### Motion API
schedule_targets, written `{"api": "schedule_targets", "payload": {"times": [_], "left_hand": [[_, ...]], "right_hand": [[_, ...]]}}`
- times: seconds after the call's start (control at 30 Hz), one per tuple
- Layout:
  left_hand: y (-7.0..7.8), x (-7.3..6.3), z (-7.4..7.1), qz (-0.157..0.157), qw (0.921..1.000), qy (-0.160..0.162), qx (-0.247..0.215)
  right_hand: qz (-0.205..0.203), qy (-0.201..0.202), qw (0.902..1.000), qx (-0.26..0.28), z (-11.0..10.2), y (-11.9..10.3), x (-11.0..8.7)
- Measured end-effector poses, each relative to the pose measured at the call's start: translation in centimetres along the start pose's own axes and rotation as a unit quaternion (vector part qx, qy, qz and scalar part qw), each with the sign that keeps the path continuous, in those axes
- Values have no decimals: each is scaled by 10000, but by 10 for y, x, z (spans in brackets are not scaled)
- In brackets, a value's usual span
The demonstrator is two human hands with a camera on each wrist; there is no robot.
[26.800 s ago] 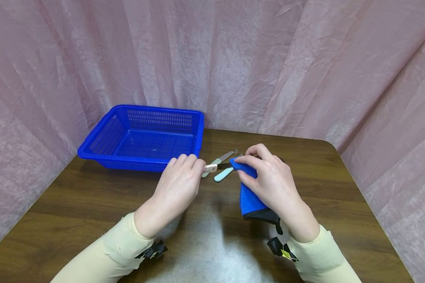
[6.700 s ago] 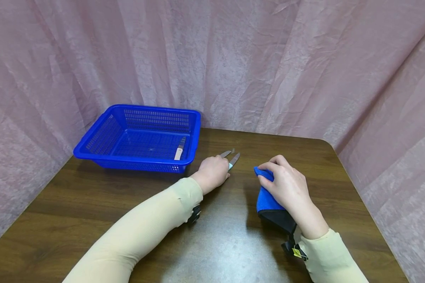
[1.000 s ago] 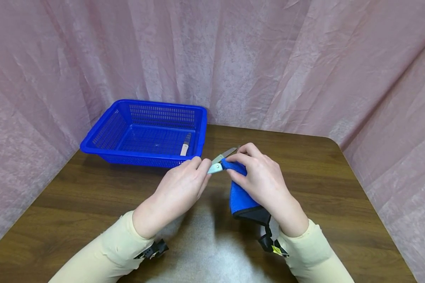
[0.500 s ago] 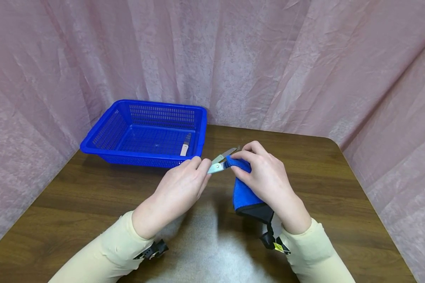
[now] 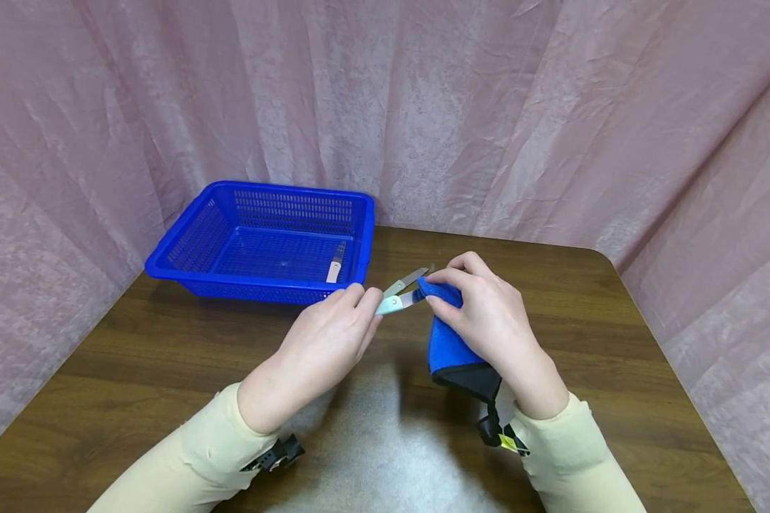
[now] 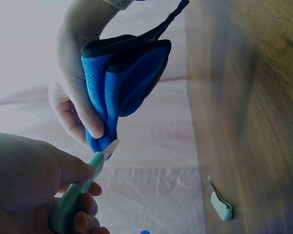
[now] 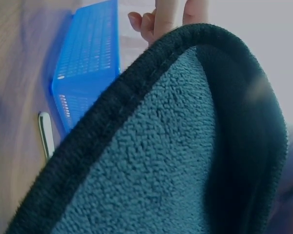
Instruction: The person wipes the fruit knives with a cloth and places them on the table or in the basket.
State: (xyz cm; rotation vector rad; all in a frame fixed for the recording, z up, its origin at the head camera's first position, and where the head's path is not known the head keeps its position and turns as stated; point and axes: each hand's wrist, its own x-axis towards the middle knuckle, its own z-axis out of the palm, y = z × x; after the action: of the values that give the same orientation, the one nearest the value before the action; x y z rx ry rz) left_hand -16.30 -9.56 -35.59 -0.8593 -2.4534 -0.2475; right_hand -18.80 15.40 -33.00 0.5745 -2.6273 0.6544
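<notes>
Above table (image 5: 584, 320), left grip (image 5: 323, 342) clasping mint knife (image 5: 393, 304); right grip (image 5: 495, 324) pinching blue cloth (image 5: 454, 349), more blade (image 5: 411, 298) bare than before.

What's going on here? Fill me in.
A person's left hand grips a green knife, while their right hand pinches a blue cloth at its blade. A second knife lies on the table just beyond. A pale knife already lies in the basket.

Cloth (image 6: 96, 92) close in both wrist views
</notes>
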Motion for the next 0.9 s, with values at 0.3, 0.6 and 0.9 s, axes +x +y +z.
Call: {"api": "schedule_targets", "payload": {"times": [0.3,0.6,0.9], "left_hand": [[1,1,-1,39,10000,19,12],[1,1,-1,72,9999,91,4],[0,0,-1,40,9999,140,-16]], "right_hand": [[204,-159,9997,-28,-3,5,1],[425,-296,9986,-39,-7,12,3],[551,-311,9980,-49,-8,16,5]]}}
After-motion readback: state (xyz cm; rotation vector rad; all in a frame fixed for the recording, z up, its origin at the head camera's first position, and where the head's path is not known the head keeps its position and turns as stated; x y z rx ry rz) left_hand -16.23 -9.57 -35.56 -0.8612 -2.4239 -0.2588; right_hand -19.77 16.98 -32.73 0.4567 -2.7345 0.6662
